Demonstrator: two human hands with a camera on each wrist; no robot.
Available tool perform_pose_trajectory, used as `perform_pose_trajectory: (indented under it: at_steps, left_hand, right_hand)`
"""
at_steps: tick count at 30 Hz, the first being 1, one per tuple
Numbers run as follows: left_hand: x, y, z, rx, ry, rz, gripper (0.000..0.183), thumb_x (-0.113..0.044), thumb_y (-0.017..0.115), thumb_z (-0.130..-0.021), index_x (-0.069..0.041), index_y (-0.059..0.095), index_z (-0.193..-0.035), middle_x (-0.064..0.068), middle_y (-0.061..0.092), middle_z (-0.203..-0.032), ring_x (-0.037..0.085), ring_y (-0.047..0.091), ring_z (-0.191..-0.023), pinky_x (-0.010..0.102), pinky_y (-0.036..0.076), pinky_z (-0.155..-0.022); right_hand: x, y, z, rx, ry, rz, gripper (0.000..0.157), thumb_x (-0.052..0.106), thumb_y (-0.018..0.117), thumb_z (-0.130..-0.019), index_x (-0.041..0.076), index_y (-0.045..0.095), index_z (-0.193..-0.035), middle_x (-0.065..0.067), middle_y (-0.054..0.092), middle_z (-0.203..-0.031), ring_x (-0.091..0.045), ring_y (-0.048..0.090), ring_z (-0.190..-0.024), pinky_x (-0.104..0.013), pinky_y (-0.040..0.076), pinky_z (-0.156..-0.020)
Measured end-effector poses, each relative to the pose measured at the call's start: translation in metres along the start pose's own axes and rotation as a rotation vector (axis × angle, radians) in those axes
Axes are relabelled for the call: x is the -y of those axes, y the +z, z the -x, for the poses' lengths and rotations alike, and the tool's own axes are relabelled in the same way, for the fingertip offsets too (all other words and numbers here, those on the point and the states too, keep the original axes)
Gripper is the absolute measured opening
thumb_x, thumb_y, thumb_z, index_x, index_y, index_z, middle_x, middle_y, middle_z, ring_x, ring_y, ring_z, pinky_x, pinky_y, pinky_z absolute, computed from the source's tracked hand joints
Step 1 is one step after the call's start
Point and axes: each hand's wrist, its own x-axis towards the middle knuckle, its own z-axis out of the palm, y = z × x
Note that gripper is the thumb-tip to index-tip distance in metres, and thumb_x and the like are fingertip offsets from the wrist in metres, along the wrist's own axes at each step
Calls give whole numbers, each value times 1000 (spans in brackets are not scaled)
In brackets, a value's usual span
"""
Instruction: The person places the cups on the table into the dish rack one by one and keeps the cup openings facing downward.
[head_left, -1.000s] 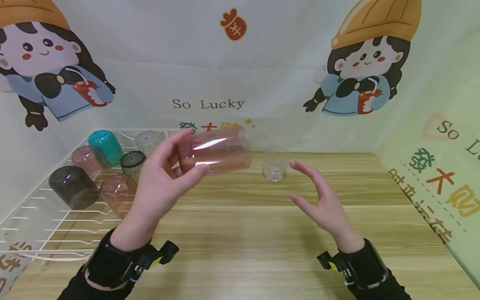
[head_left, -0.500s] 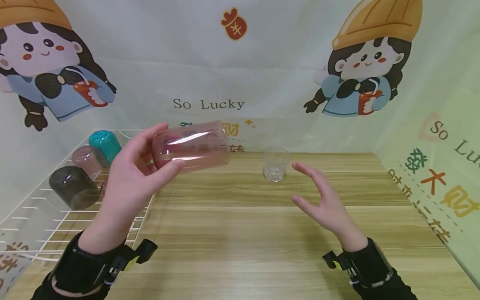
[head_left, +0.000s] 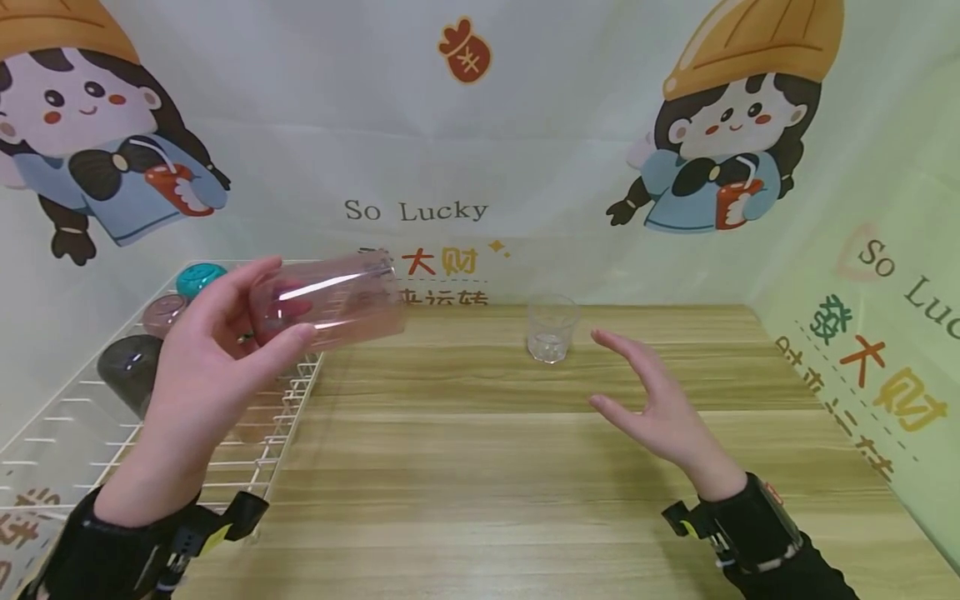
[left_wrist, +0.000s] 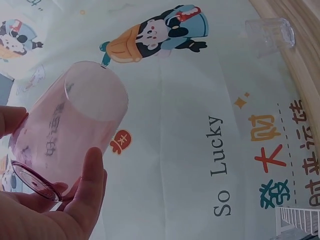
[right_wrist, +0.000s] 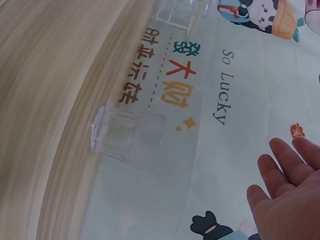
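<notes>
A clear pink cup (head_left: 337, 300) is tipped nearly on its side in the air, its mouth facing right. My left hand (head_left: 202, 358) grips it around the base end, thumb along the near side; in the left wrist view the cup's round base rim (left_wrist: 37, 181) shows by the palm. To the right, my right hand (head_left: 667, 408) is held over the table with fingers and thumb spread apart, holding nothing. A small clear glass (head_left: 550, 337) stands upright at the back of the table, just left of the right fingertips in the head view.
At the left is a white wire rack (head_left: 45, 504). Upturned on it are a dark grey cup (head_left: 129, 371), a teal cup (head_left: 199, 277) and a pinkish cup (head_left: 162, 314), partly hidden by my left hand. A printed cloth (head_left: 555, 167) hangs behind the wooden table (head_left: 480, 483).
My left hand has carried the pink cup leftward, over the rack and away from the clear glass. My right hand has drifted slightly right, its fingers still spread.
</notes>
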Motion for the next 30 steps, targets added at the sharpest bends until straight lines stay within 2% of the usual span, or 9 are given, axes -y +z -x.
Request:
perform_pose_trajectory:
  at_steps: [6, 12, 20, 27, 30]
  left_hand:
    - [9, -5, 0, -10, -32, -49, 67, -32, 68, -83, -25, 39, -142, -3, 47, -124, 10, 50, -106, 9, 45, -73]
    - [20, -13, 1, -31, -50, -82, 67, -29, 70, -82, -25, 41, -142, -2, 49, -122, 10, 51, -101, 7, 45, -71]
    - [33, -32, 3, -34, -67, -88, 66, -19, 71, -81, -24, 43, -141, -3, 50, -116, 5, 53, -92, 8, 45, -63]
    - [47, -51, 8, -31, -127, -124, 66, -21, 69, -83, -21, 40, -142, -7, 51, -110, 0, 51, -88, 5, 43, -64]
    - [54, -58, 9, -23, -153, -179, 69, -28, 69, -83, -21, 38, -144, -5, 50, -114, -1, 49, -90, 3, 42, -65]
  right_hand:
    - [-4, -1, 3, 7, 5, 23, 70, 11, 71, -80, 8, 38, -142, -6, 40, -141, -23, 34, -127, -53, 29, -100]
    - [-7, -2, 7, 9, 14, 38, 71, 12, 72, -79, 8, 39, -141, -6, 41, -140, -24, 35, -126, -52, 30, -100]
    - [-11, -6, 12, 14, 25, 54, 71, 12, 72, -79, 8, 39, -141, -7, 41, -140, -24, 35, -126, -52, 31, -100]
    - [-16, -6, 16, 22, 15, 92, 70, 13, 72, -79, 5, 39, -141, -8, 42, -139, -25, 37, -124, -53, 33, -98]
    - [-18, -5, 17, 21, 11, 100, 70, 13, 72, -79, 5, 39, -140, -9, 43, -139, -25, 38, -124, -52, 32, -98]
